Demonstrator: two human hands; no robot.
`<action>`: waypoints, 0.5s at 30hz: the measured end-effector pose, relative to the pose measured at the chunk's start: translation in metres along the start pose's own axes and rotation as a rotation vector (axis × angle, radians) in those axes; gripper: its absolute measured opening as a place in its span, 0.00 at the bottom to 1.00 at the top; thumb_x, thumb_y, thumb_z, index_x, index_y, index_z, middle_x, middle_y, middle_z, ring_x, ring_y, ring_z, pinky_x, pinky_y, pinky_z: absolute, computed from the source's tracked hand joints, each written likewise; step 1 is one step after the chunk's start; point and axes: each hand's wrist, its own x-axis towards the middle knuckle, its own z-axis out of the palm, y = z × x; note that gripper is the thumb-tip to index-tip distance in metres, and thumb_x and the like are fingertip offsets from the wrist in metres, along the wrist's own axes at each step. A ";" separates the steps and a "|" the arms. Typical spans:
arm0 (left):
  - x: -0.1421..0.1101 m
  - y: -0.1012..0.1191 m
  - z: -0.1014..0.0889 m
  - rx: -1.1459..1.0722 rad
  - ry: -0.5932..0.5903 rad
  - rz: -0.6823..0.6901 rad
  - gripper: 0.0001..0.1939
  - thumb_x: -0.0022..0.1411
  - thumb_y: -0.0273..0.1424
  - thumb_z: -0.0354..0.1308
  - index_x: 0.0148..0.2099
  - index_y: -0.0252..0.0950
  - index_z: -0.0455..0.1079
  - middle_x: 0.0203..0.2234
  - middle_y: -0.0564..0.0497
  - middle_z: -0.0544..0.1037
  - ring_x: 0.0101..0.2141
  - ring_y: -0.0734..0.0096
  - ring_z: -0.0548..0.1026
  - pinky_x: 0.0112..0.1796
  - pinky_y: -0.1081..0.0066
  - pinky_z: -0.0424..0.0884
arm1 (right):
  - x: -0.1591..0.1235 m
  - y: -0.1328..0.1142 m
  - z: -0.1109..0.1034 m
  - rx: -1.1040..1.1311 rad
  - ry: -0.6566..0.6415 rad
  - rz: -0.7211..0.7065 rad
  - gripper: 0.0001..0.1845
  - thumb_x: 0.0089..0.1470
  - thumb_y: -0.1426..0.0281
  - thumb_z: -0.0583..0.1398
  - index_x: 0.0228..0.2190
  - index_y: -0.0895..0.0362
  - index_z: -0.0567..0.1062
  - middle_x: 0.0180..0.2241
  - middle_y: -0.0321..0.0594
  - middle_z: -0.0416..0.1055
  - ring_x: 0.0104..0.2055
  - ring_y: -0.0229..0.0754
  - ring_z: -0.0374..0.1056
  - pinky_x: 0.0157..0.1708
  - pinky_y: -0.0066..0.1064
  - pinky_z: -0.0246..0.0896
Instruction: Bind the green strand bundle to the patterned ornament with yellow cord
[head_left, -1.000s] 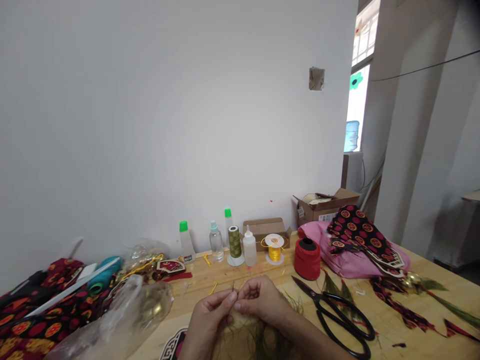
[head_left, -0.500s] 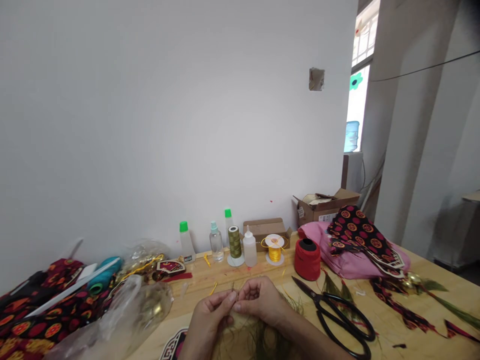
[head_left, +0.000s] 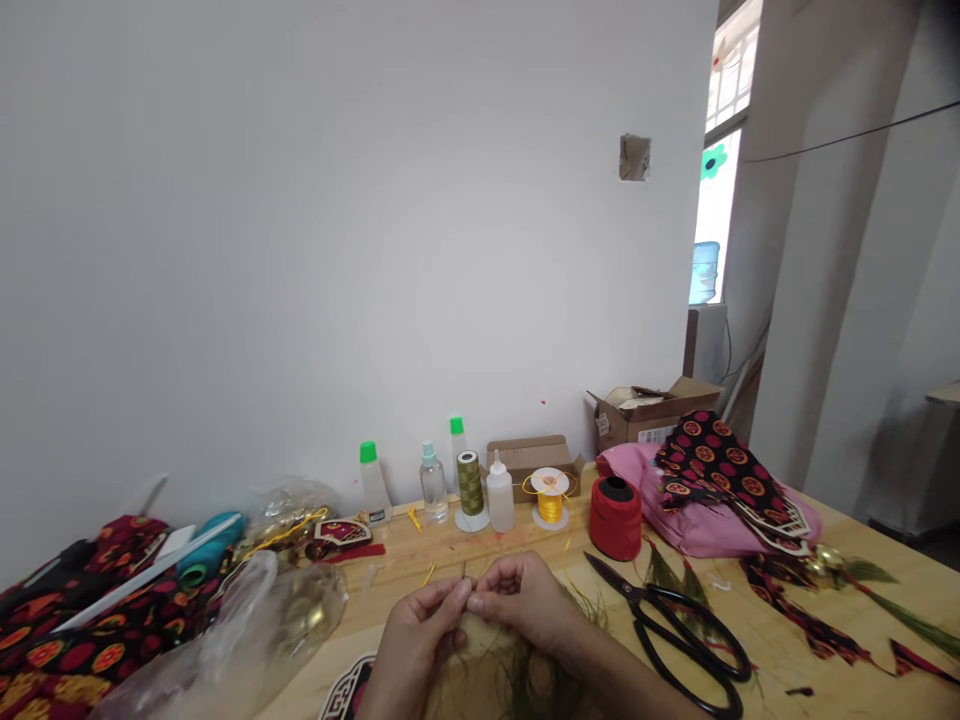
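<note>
Both hands meet low in the middle of the view, fingertips nearly touching. My left hand (head_left: 426, 622) pinches a bit of olive-green thread (head_left: 464, 570) whose ends poke up above the thumb. My right hand (head_left: 523, 603) is closed in a pinch against the same spot; the threads between the fingers are too fine to follow. Below the hands hang more loose green threads (head_left: 529, 680), spread over a pale surface. Black-handled scissors (head_left: 675, 630) lie to the right of my right forearm, blades pointing away and left.
Along the wall stand an olive thread spool (head_left: 470, 485), a squeeze bottle (head_left: 500, 495), a yellow cord spool (head_left: 550, 500) and a red thread cone (head_left: 615, 518). Patterned fabric (head_left: 97, 625) and a plastic bag (head_left: 232, 640) lie left. Pink cloth (head_left: 645, 500) and green tassels (head_left: 694, 590) lie right.
The hands stay almost in the same place. The fingertips shift very slightly at the thread; the things on the table have not moved.
</note>
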 end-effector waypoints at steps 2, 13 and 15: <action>0.000 0.000 0.000 -0.014 0.021 -0.013 0.13 0.36 0.34 0.64 0.28 0.34 0.75 0.17 0.51 0.76 0.19 0.78 0.67 0.20 0.81 0.60 | 0.000 0.000 0.000 -0.020 0.002 0.005 0.17 0.26 0.61 0.65 0.15 0.63 0.70 0.14 0.30 0.63 0.17 0.27 0.52 0.18 0.22 0.45; 0.000 -0.002 0.001 -0.049 0.044 0.027 0.13 0.33 0.34 0.65 0.26 0.35 0.75 0.26 0.47 0.78 0.24 0.73 0.71 0.23 0.78 0.64 | 0.002 -0.001 -0.002 -0.016 0.028 -0.020 0.19 0.28 0.58 0.63 0.14 0.63 0.69 0.14 0.30 0.62 0.17 0.28 0.52 0.19 0.22 0.45; 0.003 -0.004 0.000 -0.007 0.044 0.065 0.13 0.33 0.35 0.65 0.25 0.35 0.76 0.26 0.46 0.78 0.25 0.71 0.71 0.24 0.76 0.64 | 0.002 -0.001 -0.001 -0.007 0.018 -0.014 0.20 0.26 0.57 0.63 0.13 0.62 0.68 0.14 0.30 0.62 0.17 0.28 0.52 0.19 0.22 0.45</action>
